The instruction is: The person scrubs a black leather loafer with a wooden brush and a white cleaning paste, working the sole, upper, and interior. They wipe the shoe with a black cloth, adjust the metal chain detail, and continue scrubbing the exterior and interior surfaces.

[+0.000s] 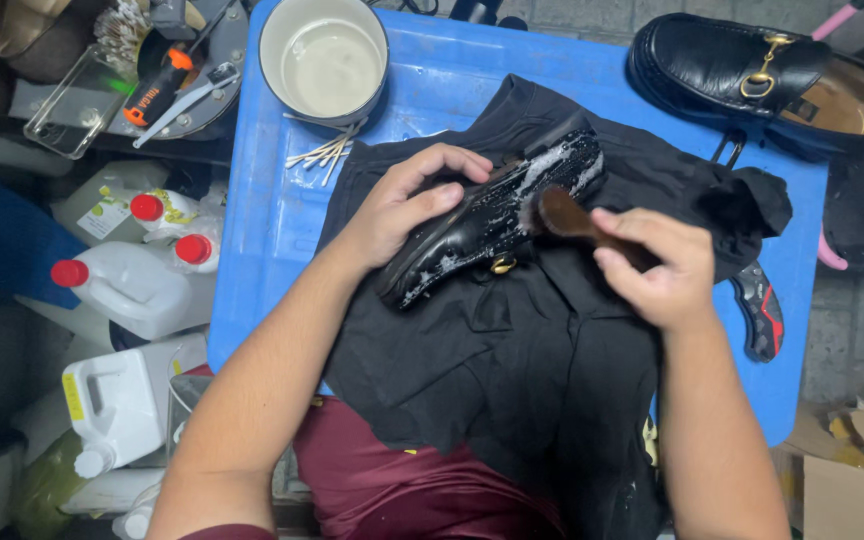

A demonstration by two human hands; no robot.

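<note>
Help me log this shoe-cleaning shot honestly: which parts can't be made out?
Head view only:
- The foam-covered black leather shoe: its heel end is hidden under the left hand.
- The brown wooden-handled brush: most of the handle is hidden in the right hand; the bristles face down onto the shoe.
- The second black loafer with a gold buckle: its rear end is cut off by the right edge.
- The blue plastic tabletop: its middle is hidden by the black cloth.

A white bowl of cloudy liquid [323, 62] sits at upper centre; a second black loafer [742, 65] rests upper right; white jugs with red caps [137, 280] crowd the left edge.
</note>
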